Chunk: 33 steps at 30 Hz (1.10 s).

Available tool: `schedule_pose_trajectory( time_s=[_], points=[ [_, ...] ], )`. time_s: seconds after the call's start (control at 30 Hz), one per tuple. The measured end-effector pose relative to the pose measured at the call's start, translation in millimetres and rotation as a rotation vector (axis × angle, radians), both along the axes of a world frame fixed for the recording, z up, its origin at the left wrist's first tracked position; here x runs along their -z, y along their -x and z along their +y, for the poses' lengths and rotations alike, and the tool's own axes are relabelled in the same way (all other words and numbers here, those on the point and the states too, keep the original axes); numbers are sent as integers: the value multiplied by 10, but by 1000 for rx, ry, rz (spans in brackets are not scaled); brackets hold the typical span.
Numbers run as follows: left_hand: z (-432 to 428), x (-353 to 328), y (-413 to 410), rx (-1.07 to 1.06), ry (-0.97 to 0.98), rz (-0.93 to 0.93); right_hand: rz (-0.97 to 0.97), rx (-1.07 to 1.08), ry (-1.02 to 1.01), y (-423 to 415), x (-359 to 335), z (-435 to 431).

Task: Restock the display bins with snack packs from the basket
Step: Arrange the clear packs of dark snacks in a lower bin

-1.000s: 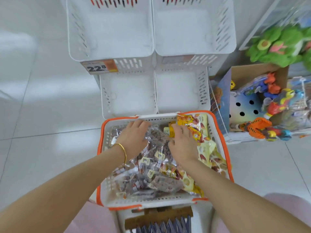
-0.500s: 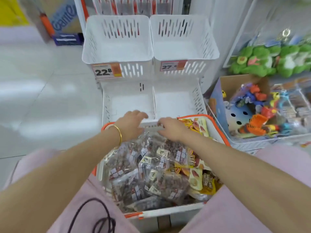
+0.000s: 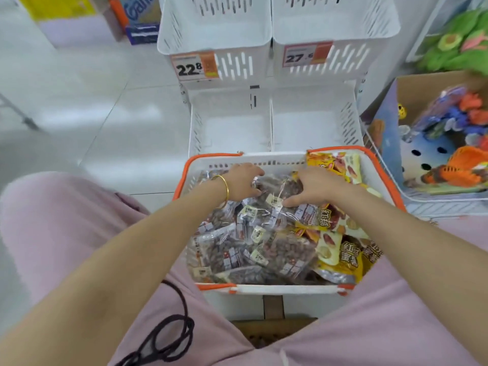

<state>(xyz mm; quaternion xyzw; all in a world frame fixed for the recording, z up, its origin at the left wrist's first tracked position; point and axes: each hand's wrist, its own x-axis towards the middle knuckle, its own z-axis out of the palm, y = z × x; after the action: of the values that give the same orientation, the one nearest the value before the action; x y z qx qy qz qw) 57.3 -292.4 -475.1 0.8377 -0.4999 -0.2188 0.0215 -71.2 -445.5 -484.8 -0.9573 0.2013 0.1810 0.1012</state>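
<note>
Both hands are down in the basket, right at its far end. The left hand, with a gold bangle on its wrist, curls over one side of a clear pack of brown nuts. The right hand takes the other side, thumb pressed in by the label. So each hand is closed around that one pack. It sits on top of the heap, and whether it's clear of the packs beneath, I can't tell.

The basket is white with an orange rim, and it's piled high. Clear nut packs fill the left and middle, and yellow packs run down the right side, one of them propped in the far right corner.

Just past the basket's far wall are the two lower bins, side by side, white floors showing. Above those are the two upper bins. The left one carries a price tag reading 22.8, and the right one reads 27-something.

Over on the right stands a cardboard box full of bright toys.
</note>
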Motion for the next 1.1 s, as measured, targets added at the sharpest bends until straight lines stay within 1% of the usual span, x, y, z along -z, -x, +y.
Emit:
schedule_pose_trajectory(
  time_s=[0.07,0.2,0.37,0.43,0.6,0.7,0.8,0.9,1.0,1.1],
  points=[
    [-26,79,15,-35,52,-2,-58,-11,-17,-25,69,2],
    [32,174,79,-145,208,-24,-119,-24,-133,-89,47,37],
    [297,200,194,-213,257,-26,-167,-53,-150,-112,32,143],
    [417,153,247,-219,285,-19,-196,-58,-158,-115,24,197],
    [834,-18,490,-220,403,-18,-259,-30,-316,-121,-48,321],
    [994,-82,591,-247,464,-16,-239,-39,-349,-127,-56,347],
    [878,-79,572,-264,395,6,-215,-27,-345,-102,-17,307],
    [595,-23,462,-233,232,45,-203,2,-379,-78,10,227],
    [329,56,290,-218,65,168,-124,-12,-377,-60,-8,132],
    [105,70,52,-233,-40,326,-91,3,-356,-77,-50,54]
  ],
)
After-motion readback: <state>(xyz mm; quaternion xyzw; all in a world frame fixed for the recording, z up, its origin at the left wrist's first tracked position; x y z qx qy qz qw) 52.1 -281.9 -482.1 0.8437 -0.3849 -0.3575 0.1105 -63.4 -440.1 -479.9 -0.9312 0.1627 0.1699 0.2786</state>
